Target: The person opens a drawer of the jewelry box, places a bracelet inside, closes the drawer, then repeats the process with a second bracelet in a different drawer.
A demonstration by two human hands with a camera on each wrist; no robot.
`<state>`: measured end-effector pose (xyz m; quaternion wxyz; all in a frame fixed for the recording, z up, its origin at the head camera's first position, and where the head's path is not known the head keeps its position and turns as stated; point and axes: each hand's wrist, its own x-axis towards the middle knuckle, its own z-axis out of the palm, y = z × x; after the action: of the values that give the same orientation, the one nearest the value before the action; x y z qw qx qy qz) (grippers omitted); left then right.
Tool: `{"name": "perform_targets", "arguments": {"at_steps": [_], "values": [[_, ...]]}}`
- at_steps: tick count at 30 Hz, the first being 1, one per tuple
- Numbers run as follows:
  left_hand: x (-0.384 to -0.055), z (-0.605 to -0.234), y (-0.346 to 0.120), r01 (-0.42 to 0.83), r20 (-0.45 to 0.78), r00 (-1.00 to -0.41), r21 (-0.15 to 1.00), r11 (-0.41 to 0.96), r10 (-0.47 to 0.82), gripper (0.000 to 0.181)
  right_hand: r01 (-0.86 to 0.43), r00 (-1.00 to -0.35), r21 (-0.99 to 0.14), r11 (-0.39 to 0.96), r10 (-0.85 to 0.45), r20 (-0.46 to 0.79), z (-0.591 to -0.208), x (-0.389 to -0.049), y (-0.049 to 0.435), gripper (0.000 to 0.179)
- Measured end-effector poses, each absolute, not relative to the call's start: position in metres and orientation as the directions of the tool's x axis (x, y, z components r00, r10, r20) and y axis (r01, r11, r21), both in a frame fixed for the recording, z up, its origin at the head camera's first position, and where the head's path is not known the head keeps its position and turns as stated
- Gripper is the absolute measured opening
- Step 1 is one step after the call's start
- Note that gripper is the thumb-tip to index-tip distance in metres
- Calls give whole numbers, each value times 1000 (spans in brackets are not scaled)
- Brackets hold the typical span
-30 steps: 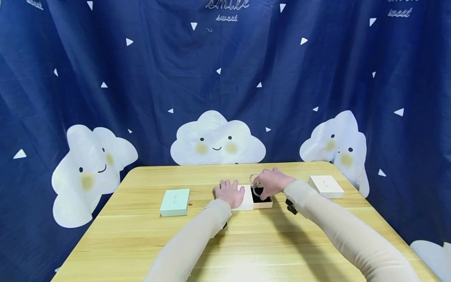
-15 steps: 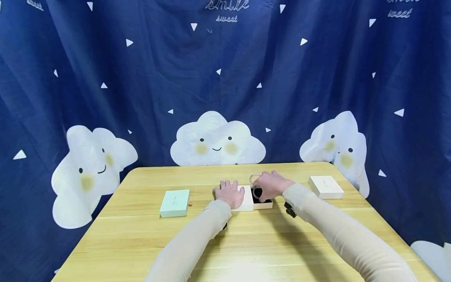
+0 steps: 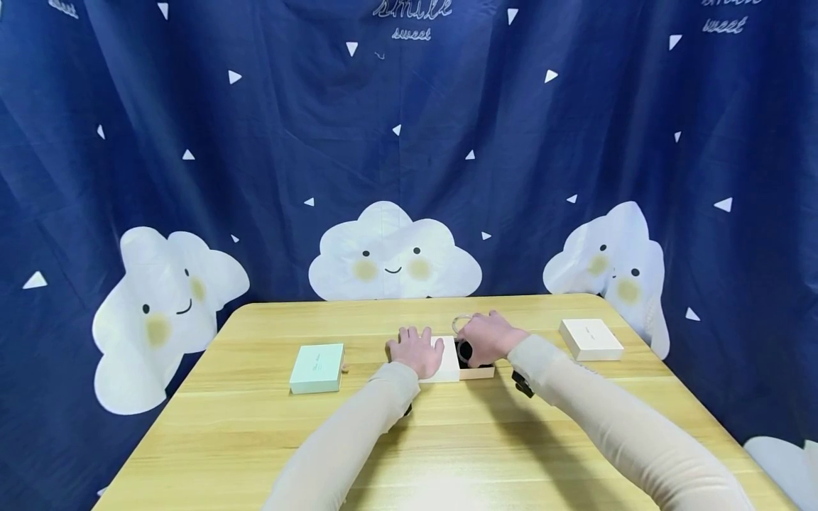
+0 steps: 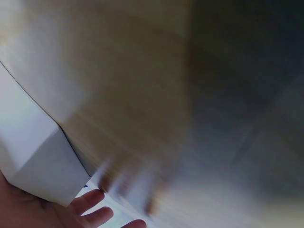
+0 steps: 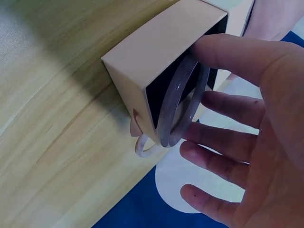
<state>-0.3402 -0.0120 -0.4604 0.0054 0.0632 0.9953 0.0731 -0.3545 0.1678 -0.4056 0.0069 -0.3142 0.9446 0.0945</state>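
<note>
My right hand (image 3: 491,338) pinches a clear bangle (image 5: 173,97) between thumb and fingers. The bangle stands at a slant at the mouth of a pale pink drawer (image 3: 478,372) with a black lining; its lower part is partly hidden in the head view. The drawer is pulled out to the right from a white box sleeve (image 3: 450,362). My left hand (image 3: 415,353) rests on that sleeve with fingers spread. In the left wrist view, its fingers (image 4: 97,216) extend past the sleeve's edge. A pale ring (image 5: 145,146) shows beside the drawer, partly hidden.
A mint green box (image 3: 318,367) lies on the wooden table (image 3: 268,440) to the left. Another white box (image 3: 591,338) lies to the right, near the table's far right side. Behind the table hangs a blue curtain (image 3: 275,142) with clouds.
My right hand has moved slightly left and lower over the drawer with the bangle. The left hand and the boxes have stayed in place.
</note>
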Motion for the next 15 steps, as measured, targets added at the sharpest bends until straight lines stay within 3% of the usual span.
{"name": "perform_targets", "arguments": {"at_steps": [15], "values": [[-345,-465,-11,111,-20,-993,146,983,115,63,-597,-801,177,783,-596,-62,-407,-352,165,22]]}}
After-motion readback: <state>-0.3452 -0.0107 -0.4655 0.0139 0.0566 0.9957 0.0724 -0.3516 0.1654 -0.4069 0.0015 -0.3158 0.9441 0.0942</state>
